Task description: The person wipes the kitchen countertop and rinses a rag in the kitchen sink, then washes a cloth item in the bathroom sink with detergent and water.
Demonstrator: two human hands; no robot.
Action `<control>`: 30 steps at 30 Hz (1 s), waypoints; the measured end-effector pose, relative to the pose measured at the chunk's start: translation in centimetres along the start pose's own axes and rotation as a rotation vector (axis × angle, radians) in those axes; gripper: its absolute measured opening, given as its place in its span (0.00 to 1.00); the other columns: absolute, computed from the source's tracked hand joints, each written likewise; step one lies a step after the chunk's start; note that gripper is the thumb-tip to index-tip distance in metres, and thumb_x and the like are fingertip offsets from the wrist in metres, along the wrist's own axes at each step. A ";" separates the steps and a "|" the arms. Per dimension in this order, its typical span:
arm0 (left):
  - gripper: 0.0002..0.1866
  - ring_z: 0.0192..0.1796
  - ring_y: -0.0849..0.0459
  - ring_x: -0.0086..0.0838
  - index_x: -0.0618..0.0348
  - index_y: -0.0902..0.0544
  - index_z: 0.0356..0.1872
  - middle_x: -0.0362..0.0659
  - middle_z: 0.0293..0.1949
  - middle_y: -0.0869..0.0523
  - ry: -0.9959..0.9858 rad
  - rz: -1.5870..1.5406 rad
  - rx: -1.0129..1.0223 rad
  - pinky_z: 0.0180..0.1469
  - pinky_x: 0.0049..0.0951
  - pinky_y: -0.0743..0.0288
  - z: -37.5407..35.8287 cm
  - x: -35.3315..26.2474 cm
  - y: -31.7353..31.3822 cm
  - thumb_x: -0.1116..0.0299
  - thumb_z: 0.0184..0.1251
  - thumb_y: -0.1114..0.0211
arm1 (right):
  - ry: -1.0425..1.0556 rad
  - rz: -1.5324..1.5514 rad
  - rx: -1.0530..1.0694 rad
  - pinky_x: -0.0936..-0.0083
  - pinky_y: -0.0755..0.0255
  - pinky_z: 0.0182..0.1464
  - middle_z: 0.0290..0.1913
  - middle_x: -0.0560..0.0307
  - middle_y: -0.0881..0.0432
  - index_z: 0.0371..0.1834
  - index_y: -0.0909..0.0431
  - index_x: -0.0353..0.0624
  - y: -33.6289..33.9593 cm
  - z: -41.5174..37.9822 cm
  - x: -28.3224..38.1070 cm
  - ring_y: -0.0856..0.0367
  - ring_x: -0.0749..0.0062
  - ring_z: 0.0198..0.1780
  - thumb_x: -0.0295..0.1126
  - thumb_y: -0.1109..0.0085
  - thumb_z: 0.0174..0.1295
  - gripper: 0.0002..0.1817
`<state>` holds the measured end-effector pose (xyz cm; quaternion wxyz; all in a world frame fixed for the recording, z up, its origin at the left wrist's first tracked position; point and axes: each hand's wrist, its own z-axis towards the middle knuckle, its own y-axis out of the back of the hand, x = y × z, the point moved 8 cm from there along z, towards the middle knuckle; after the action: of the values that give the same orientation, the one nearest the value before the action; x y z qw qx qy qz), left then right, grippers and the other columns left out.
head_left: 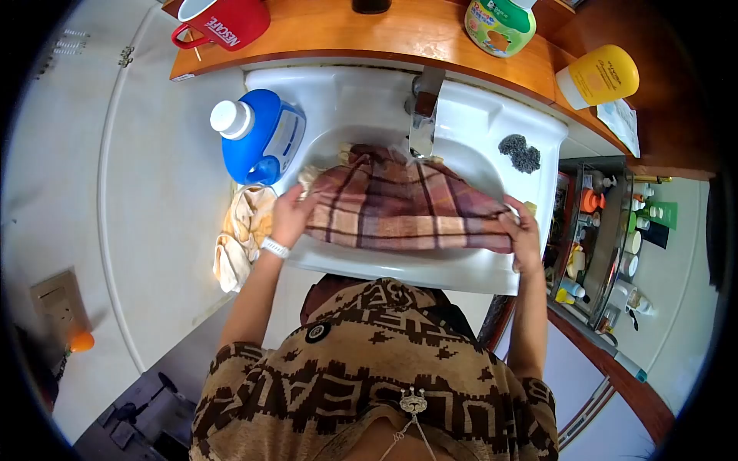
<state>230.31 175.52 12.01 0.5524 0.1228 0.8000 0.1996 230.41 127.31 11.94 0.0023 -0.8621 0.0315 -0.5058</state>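
Note:
A plaid scarf [400, 207] in maroon, purple and cream is stretched across the white sink [346, 265], its far part bunched in the basin under the faucet [423, 115]. My left hand [292, 217], with a white band on the wrist, grips the cloth's left end. At the opposite end, my right hand [520, 233] pinches the right corner near the sink's right rim. The near edge of the cloth runs almost straight between both hands. Pale fringe-like bits show beside my left hand and near the faucet.
A blue detergent bottle [265, 138] stands on the sink's left side, above a cream cloth [242, 230]. A dark scrubber [520, 154] lies on the right ledge. The wooden shelf [330, 31] holds a red mug [223, 23], a green bottle [500, 27] and a yellow tube [600, 77].

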 end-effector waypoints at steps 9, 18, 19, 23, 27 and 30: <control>0.17 0.44 0.16 0.30 0.67 0.17 0.49 0.50 0.42 0.13 -0.142 0.042 -0.295 0.45 0.28 0.24 -0.1 -8.9 4.8 0.64 0.67 0.34 | 0.096 -0.184 -0.186 0.72 0.25 0.54 0.51 0.46 0.18 0.62 0.26 0.37 2.2 1.1 7.0 0.18 0.62 0.50 0.40 0.41 0.68 0.24; 0.37 0.77 0.56 0.60 0.28 0.39 0.74 0.51 0.79 0.54 -0.468 1.005 0.158 0.68 0.77 0.64 2.7 -3.7 -14.1 0.37 0.64 0.44 | 0.543 -1.563 -0.067 0.34 0.57 0.72 0.79 0.44 0.56 0.75 0.41 0.67 -12.8 5.8 0.4 0.57 0.40 0.78 0.57 0.46 0.64 0.36; 0.37 0.77 0.56 0.60 0.28 0.39 0.74 0.51 0.79 0.54 -0.467 1.005 0.155 0.68 0.77 0.64 3.4 -2.4 -14.7 0.37 0.64 0.44 | 0.494 -1.615 -0.025 0.29 0.61 0.71 0.80 0.45 0.60 0.76 0.43 0.70 -13.6 6.6 -1.0 0.61 0.39 0.79 0.61 0.49 0.64 0.37; 0.39 0.79 0.66 0.60 0.23 0.47 0.76 0.47 0.80 0.62 -0.250 1.101 0.450 0.66 0.80 0.75 5.8 2.3 -17.0 0.33 0.65 0.49 | 0.350 -1.664 0.048 0.23 0.64 0.68 0.81 0.46 0.61 0.77 0.45 0.73 -14.1 9.8 -6.4 0.63 0.38 0.79 0.66 0.55 0.64 0.37; 0.41 0.80 0.63 0.51 0.23 0.53 0.77 0.46 0.80 0.68 -0.117 1.160 0.581 0.65 0.82 0.75 7.0 5.1 -18.6 0.31 0.66 0.52 | 0.331 -1.783 0.082 0.25 0.64 0.69 0.81 0.52 0.57 0.78 0.52 0.77 -14.1 11.2 -10.3 0.57 0.44 0.79 0.69 0.52 0.61 0.42; 0.42 0.81 0.60 0.45 0.23 0.55 0.78 0.45 0.80 0.71 -0.045 1.205 0.594 0.64 0.84 0.74 7.6 5.7 -19.4 0.30 0.65 0.52 | 0.300 -1.753 0.011 0.24 0.65 0.69 0.81 0.55 0.58 0.78 0.52 0.76 -14.1 12.2 -11.5 0.54 0.46 0.78 0.71 0.49 0.56 0.46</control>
<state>235.80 162.05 -3.92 0.3040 0.6986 0.6008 0.2419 236.24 141.69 -3.54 -0.3858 -0.5009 -0.6421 -0.4334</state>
